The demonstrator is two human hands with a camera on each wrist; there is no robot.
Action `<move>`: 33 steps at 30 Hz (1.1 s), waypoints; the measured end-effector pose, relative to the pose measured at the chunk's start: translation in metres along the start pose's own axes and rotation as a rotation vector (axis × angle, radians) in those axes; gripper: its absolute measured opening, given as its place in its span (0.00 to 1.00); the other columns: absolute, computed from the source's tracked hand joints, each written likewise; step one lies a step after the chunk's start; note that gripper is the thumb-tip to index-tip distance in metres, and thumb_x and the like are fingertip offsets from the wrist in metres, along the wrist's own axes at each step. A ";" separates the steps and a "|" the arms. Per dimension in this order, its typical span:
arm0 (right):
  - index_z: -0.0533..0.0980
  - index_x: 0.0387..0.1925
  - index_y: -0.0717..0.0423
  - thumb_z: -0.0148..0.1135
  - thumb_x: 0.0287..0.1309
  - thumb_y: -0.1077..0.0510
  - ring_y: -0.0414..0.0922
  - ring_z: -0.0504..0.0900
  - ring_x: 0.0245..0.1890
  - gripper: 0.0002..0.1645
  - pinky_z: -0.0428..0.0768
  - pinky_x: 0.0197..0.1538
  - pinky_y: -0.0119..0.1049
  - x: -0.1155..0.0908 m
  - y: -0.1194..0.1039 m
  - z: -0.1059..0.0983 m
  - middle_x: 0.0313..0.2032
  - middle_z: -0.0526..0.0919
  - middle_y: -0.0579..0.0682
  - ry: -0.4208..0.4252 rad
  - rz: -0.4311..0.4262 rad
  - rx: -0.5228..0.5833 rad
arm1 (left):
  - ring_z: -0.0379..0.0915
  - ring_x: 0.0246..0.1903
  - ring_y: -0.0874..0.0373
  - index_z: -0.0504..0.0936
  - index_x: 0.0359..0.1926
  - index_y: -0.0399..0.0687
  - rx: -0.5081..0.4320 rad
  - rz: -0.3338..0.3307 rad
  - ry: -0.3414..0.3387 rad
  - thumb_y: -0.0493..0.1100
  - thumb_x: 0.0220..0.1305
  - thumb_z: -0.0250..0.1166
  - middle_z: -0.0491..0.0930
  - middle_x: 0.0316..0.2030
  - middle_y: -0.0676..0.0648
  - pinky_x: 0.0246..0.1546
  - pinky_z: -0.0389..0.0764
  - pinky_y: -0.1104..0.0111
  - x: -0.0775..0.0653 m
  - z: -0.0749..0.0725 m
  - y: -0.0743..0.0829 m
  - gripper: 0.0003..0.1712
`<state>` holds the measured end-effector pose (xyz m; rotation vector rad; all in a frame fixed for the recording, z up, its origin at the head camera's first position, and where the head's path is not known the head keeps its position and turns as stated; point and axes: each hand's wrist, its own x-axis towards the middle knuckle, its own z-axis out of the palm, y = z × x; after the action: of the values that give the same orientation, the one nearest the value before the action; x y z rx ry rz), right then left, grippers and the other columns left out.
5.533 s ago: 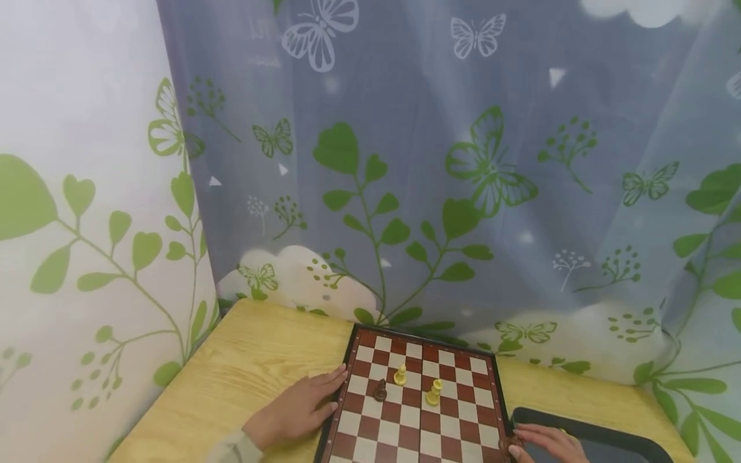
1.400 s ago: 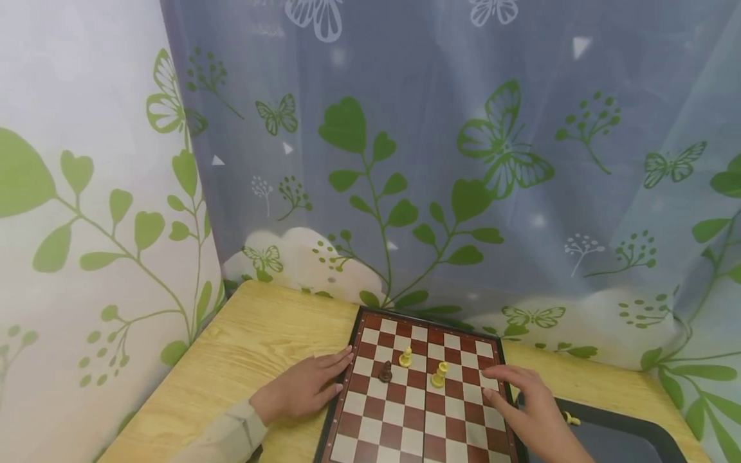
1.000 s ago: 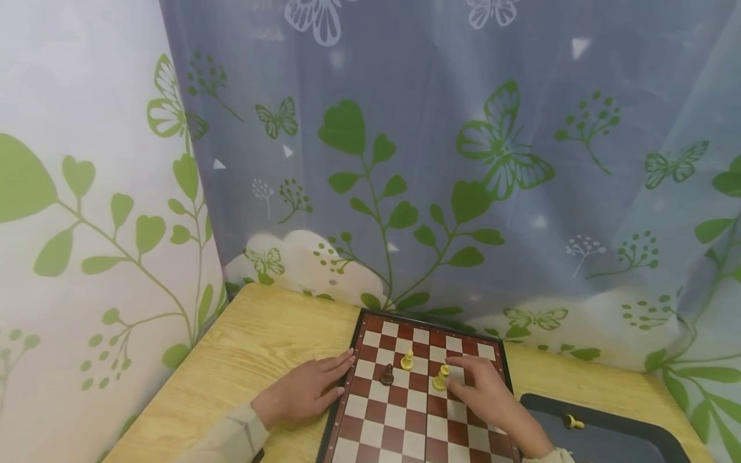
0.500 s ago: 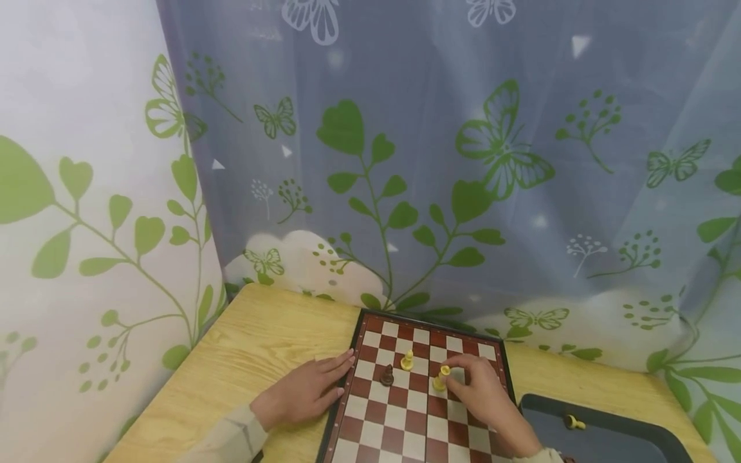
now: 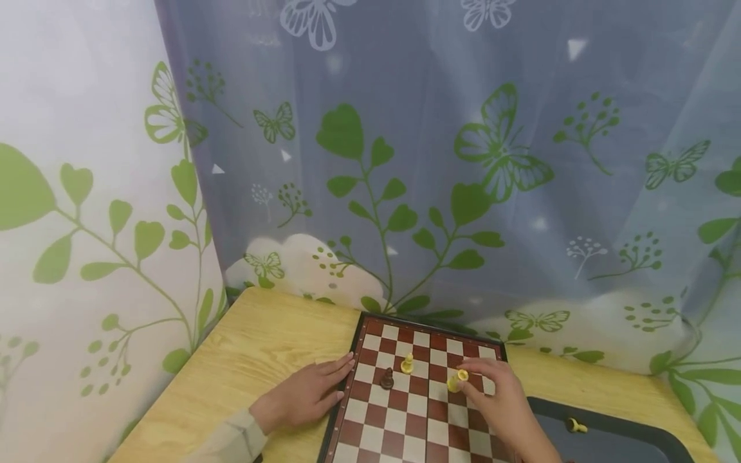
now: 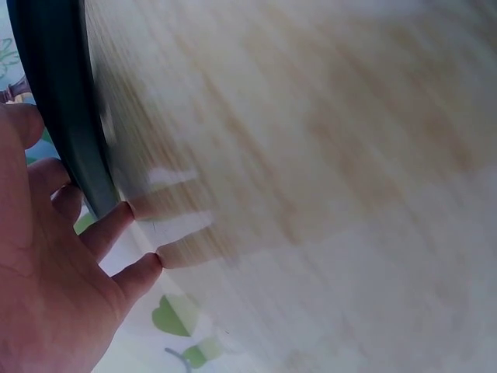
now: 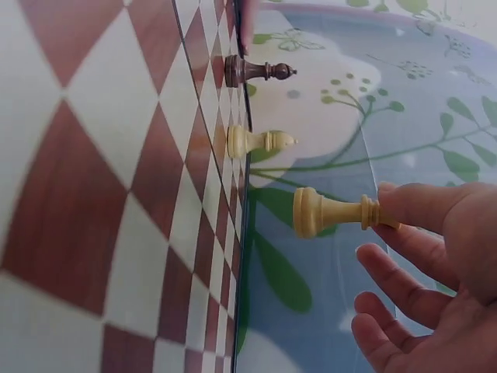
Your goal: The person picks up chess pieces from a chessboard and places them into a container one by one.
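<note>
My right hand (image 5: pixel 502 402) pinches a pale yellow chess piece (image 7: pixel 334 212) by its top between thumb and forefinger. In the right wrist view the piece's base is clear of the chessboard (image 7: pixel 147 148), and the fingers partly hide its top. A yellow bishop (image 5: pixel 408 364) and a dark brown bishop (image 5: pixel 386 379) stand upright on the board, left of its centre fold. My left hand (image 5: pixel 301 395) lies palm down on the table with straight fingers, their tips at the board's left edge. In the left wrist view these fingers (image 6: pixel 140 273) are spread beside the dark rim.
A dark grey tray (image 5: pixel 625 424) sits right of the board, with a yellow chess piece (image 5: pixel 576 425) lying on its side in it. The wooden table (image 5: pixel 266 334) extends to the left. A curtain printed with leaves and butterflies (image 5: pixel 370 161) hangs directly behind.
My right hand has come from the tray side across to the yellow chess piece, pinched its top, lifted it and carried it slightly right. The left hand keeps its place at the board's edge.
</note>
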<state>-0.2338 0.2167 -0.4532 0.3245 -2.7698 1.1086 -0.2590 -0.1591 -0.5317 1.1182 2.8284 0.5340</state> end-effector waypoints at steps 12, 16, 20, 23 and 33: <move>0.84 0.52 0.54 0.71 0.61 0.59 0.64 0.74 0.61 0.17 0.73 0.62 0.64 -0.030 0.018 -0.014 0.55 0.83 0.57 0.042 0.072 -0.047 | 0.60 0.74 0.44 0.58 0.78 0.42 -0.004 0.004 0.011 0.54 0.82 0.42 0.54 0.79 0.44 0.68 0.68 0.41 -0.001 0.002 0.001 0.33; 0.83 0.56 0.55 0.70 0.63 0.57 0.64 0.73 0.62 0.20 0.74 0.63 0.63 -0.034 0.023 -0.016 0.58 0.81 0.60 0.037 0.152 -0.042 | 0.60 0.74 0.44 0.58 0.78 0.42 -0.006 -0.005 0.006 0.54 0.82 0.42 0.54 0.79 0.44 0.68 0.68 0.41 -0.002 0.001 0.003 0.33; 0.82 0.57 0.55 0.69 0.64 0.57 0.63 0.72 0.63 0.20 0.73 0.64 0.63 -0.042 0.029 -0.017 0.59 0.80 0.60 0.068 0.166 -0.032 | 0.59 0.74 0.45 0.57 0.79 0.42 -0.011 -0.013 -0.002 0.54 0.82 0.42 0.53 0.79 0.44 0.69 0.67 0.42 -0.002 0.000 0.004 0.33; 0.82 0.55 0.56 0.69 0.63 0.58 0.63 0.73 0.61 0.19 0.73 0.62 0.64 -0.049 0.035 -0.021 0.58 0.81 0.60 0.093 0.131 -0.045 | 0.58 0.75 0.45 0.57 0.79 0.42 -0.015 -0.016 -0.005 0.54 0.82 0.42 0.53 0.79 0.45 0.69 0.66 0.42 -0.003 -0.001 0.006 0.34; 0.85 0.52 0.56 0.73 0.59 0.59 0.64 0.77 0.56 0.18 0.77 0.53 0.64 -0.057 0.052 -0.036 0.53 0.84 0.61 0.160 0.108 -0.101 | 0.60 0.74 0.42 0.58 0.78 0.41 -0.003 0.018 0.032 0.52 0.82 0.44 0.54 0.79 0.43 0.68 0.68 0.40 -0.002 0.001 0.002 0.33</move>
<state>-0.1903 0.2868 -0.4734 0.0717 -2.7156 0.9664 -0.2562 -0.1587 -0.5324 1.1464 2.8461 0.5630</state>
